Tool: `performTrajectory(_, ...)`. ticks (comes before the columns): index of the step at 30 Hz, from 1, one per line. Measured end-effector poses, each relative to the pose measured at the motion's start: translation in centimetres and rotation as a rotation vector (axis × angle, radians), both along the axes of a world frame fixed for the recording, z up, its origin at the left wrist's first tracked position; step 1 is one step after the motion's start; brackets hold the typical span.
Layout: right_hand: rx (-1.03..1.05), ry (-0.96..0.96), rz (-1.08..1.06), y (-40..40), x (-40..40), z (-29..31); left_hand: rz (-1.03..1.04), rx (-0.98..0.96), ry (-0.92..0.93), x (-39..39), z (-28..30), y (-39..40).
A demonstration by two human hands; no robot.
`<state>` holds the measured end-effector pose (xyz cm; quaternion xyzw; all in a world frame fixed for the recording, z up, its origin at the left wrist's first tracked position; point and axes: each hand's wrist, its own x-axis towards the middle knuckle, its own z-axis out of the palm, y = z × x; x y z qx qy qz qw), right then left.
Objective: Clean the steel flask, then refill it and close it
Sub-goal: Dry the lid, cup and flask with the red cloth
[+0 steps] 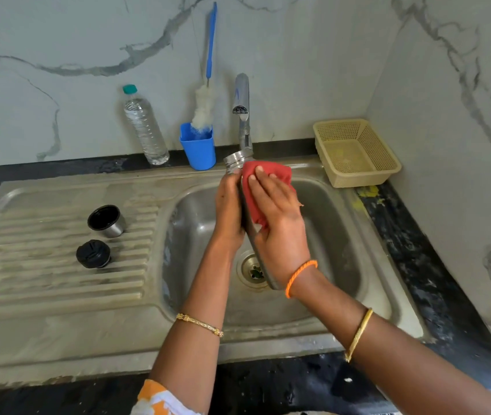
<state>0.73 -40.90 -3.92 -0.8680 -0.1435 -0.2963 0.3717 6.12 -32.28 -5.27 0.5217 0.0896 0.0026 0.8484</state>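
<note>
The steel flask (236,162) is held tilted over the sink basin (334,235), its open mouth pointing up toward the tap (242,109). My left hand (228,209) grips its left side. My right hand (278,218) presses a red cloth (263,175) flat against the flask's body, covering most of it. The flask's steel cup lid (107,220) and black stopper (93,253) lie on the ribbed drainboard to the left. No water runs from the tap.
A clear plastic water bottle (145,127) with a green cap stands behind the drainboard. A blue cup (198,149) holds a blue-handled bottle brush (205,106). A beige plastic basket (355,151) sits at the right corner. Marble walls close in behind and on the right.
</note>
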Motion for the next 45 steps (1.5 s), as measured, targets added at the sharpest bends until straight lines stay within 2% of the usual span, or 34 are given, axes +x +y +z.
performTrajectory(2,0.129,0.180,0.011,-1.0,1.9,1.7,-0.010,-0.077,0.056,-0.2,0.2,-0.2)
performTrajectory(4,0.270,0.508,0.107,-2.7,3.8,3.7,-0.044,-0.105,0.062,-0.5,0.4,-0.1)
performTrajectory(5,0.285,0.625,0.149,-3.6,4.6,4.0,-0.068,-0.118,0.045,-0.5,0.4,0.1)
performTrajectory(6,0.252,0.661,0.180,-4.1,5.1,4.4,-0.083,-0.126,0.030,-0.5,0.4,0.3)
performTrajectory(7,0.197,0.640,0.200,-4.4,5.2,4.8,-0.086,-0.129,0.021,-0.5,0.4,0.6)
performTrajectory(9,0.085,0.475,0.177,-4.0,4.3,5.8,-0.054,-0.106,0.018,-0.3,0.7,1.0)
performTrajectory(12,-0.111,0.015,0.175,-2.6,1.8,5.5,-0.006,-0.117,0.037,0.4,1.0,1.5)
performTrajectory(13,-0.161,-0.056,0.146,-1.9,0.8,5.0,0.006,-0.122,0.044,0.6,1.1,1.6)
performTrajectory(17,-0.097,-0.046,0.135,-0.7,-0.7,4.1,-0.037,-0.203,0.046,0.8,1.3,2.1)
performTrajectory(19,0.053,0.101,0.172,-1.3,1.1,4.6,-0.048,-0.262,0.031,0.6,1.5,2.0)
performTrajectory(22,0.309,0.572,0.297,-2.7,4.6,4.5,0.021,-0.267,0.018,0.5,1.9,2.0)
performTrajectory(23,0.400,0.670,0.362,-3.0,5.0,4.0,0.049,-0.253,0.017,0.4,2.1,2.1)
performTrajectory(26,0.602,0.820,0.484,-4.1,4.0,2.4,0.154,-0.263,0.022,0.7,2.6,2.6)
performTrajectory(28,0.760,0.929,0.537,-5.9,2.6,0.8,0.208,-0.351,0.007,0.9,2.6,3.3)
performTrajectory(31,0.954,1.104,0.502,-8.2,0.7,-2.1,0.283,-0.506,-0.002,1.5,2.5,4.4)
performTrajectory(34,1.094,1.199,0.427,-8.5,-0.5,-3.6,0.345,-0.499,0.048,1.7,1.9,4.4)
performTrajectory(37,1.291,1.164,0.283,-7.3,0.8,-3.1,0.406,-0.436,0.156,1.6,1.2,3.5)
performTrajectory(39,1.304,1.079,0.153,-6.8,2.2,-2.7,0.437,-0.409,0.174,1.5,0.7,3.0)
performTrajectory(42,1.185,0.879,0.143,-6.7,2.5,-2.0,0.492,-0.379,0.168,1.5,0.3,2.7)
performTrajectory(45,1.024,0.562,0.164,-6.3,1.5,-1.2,0.554,-0.395,0.213,1.7,0.1,2.4)
